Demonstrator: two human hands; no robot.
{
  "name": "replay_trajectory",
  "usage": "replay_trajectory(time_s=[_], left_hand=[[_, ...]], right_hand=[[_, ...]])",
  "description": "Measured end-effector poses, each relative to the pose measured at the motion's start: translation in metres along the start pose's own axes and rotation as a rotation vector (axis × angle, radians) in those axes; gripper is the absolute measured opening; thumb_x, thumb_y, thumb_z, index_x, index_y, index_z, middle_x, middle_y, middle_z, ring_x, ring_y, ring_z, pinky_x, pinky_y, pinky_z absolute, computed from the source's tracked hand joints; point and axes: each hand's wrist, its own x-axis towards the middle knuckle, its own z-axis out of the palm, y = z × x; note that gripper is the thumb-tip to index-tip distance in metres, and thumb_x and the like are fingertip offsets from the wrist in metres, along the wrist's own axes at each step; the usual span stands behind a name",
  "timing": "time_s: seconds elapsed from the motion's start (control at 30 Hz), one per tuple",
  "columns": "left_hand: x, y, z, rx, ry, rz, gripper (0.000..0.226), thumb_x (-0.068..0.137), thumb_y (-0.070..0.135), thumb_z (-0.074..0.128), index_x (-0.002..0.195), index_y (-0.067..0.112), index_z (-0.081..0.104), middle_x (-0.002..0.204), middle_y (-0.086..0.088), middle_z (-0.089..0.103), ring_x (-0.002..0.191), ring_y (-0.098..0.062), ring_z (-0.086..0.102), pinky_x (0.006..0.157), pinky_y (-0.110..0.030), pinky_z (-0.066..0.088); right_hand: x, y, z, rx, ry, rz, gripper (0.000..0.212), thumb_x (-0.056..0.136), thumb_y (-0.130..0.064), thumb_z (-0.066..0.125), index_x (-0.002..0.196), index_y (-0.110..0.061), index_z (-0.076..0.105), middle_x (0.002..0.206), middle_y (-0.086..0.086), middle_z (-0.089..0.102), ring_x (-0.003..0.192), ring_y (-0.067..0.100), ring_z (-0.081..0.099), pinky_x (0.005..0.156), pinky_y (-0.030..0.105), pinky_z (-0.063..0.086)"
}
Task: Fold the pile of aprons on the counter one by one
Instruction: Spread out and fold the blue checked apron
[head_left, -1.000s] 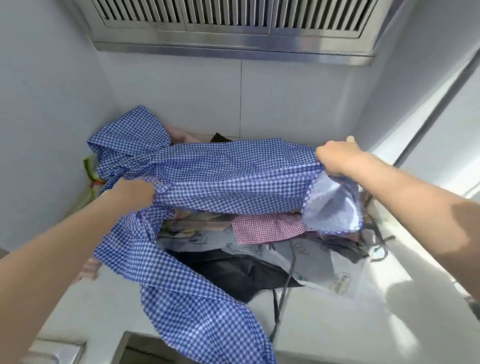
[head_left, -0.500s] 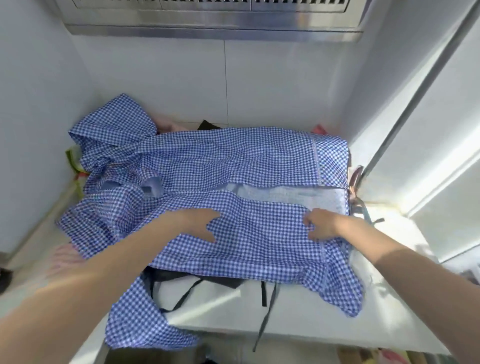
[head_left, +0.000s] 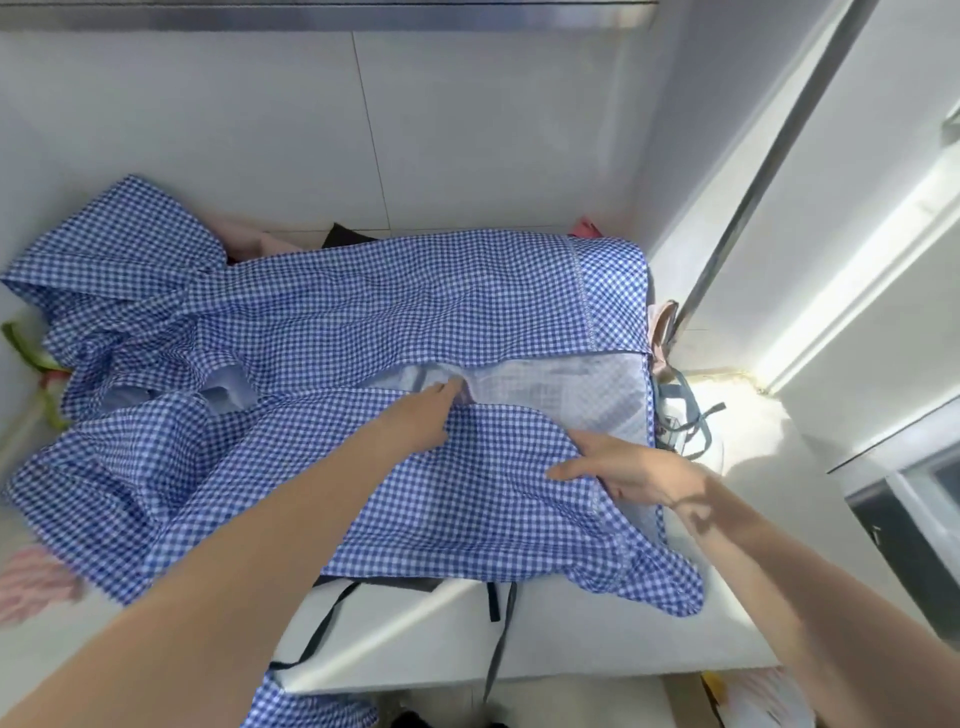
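A blue-and-white gingham apron (head_left: 363, 312) lies spread over the pile of aprons on the white counter (head_left: 597, 639). Its near flap is turned back at the right, and the pale underside (head_left: 566, 389) shows. My left hand (head_left: 421, 415) reaches across the flap with its fingers stretched to the flap's edge at the pale strip. My right hand (head_left: 623, 467) lies on the flap near its right hem, fingers spread and pointing left. A black apron (head_left: 410, 582) peeks out below, its straps hanging over the counter's front edge.
White tiled walls close in the back and left. A steel range hood (head_left: 311, 10) hangs above. A metal-framed window (head_left: 769, 156) stands at the right. Pink cloth (head_left: 36, 587) lies at the left edge, and grey straps (head_left: 685, 410) trail at the right.
The apron went from held up in both hands to spread flat. Since then my left hand has slid up to the flap's edge, my right hand has shifted right, and more pale underside shows.
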Motion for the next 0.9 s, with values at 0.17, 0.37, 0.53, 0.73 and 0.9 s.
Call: replay_trajectory(time_s=[0.17, 0.37, 0.53, 0.73, 0.9], left_hand=[[0.012, -0.003, -0.012, 0.046, -0.17, -0.099, 0.035, 0.098, 0.022, 0.044, 0.131, 0.012, 0.052, 0.124, -0.011, 0.059, 0.109, -0.028, 0.057, 0.092, -0.034, 0.044], [0.012, -0.038, -0.048, -0.311, 0.247, -0.134, 0.018, 0.099, 0.008, 0.039, 0.1, 0.007, 0.057, 0.079, -0.003, 0.061, 0.053, -0.013, 0.058, 0.065, -0.031, 0.053], [0.02, -0.034, -0.046, -0.29, 0.236, -0.129, 0.024, 0.099, 0.006, 0.035, 0.097, 0.007, 0.059, 0.074, -0.005, 0.062, 0.062, -0.02, 0.062, 0.069, -0.035, 0.055], [0.025, -0.025, -0.038, -0.227, 0.245, -0.128, 0.021, 0.099, 0.014, 0.04, 0.099, 0.005, 0.059, 0.079, -0.007, 0.06, 0.077, -0.026, 0.063, 0.074, -0.04, 0.054], [0.017, -0.015, -0.041, -0.326, 0.232, 0.057, 0.03, 0.099, 0.028, 0.045, 0.078, 0.01, 0.058, 0.058, 0.0, 0.055, 0.05, -0.012, 0.054, 0.053, -0.024, 0.045]], right_hand=[[-0.011, -0.049, -0.019, -0.324, 0.052, 0.12, 0.02, 0.085, -0.01, 0.066, 0.105, -0.014, 0.065, 0.082, 0.002, 0.065, 0.055, 0.007, 0.049, 0.044, 0.017, 0.034], [-0.03, -0.111, -0.029, -0.204, 0.018, 0.046, 0.025, 0.089, -0.002, 0.055, 0.068, -0.013, 0.049, 0.049, -0.01, 0.048, 0.033, 0.0, 0.033, 0.033, 0.014, 0.01], [-0.013, -0.114, -0.004, 0.107, -0.272, -0.104, 0.023, 0.075, -0.011, 0.065, 0.068, -0.009, 0.044, 0.055, -0.004, 0.047, 0.032, 0.0, 0.031, 0.031, 0.012, 0.015], [-0.003, -0.128, -0.009, -0.384, 0.296, -0.124, 0.02, 0.085, -0.023, 0.067, 0.095, -0.007, 0.061, 0.084, -0.003, 0.065, 0.057, 0.007, 0.054, 0.052, 0.021, 0.042], [0.019, -0.11, 0.014, -0.477, 0.108, -0.035, 0.062, 0.086, -0.03, 0.066, 0.14, -0.017, 0.038, 0.127, -0.007, 0.044, 0.127, 0.013, 0.041, 0.101, 0.023, 0.032]])
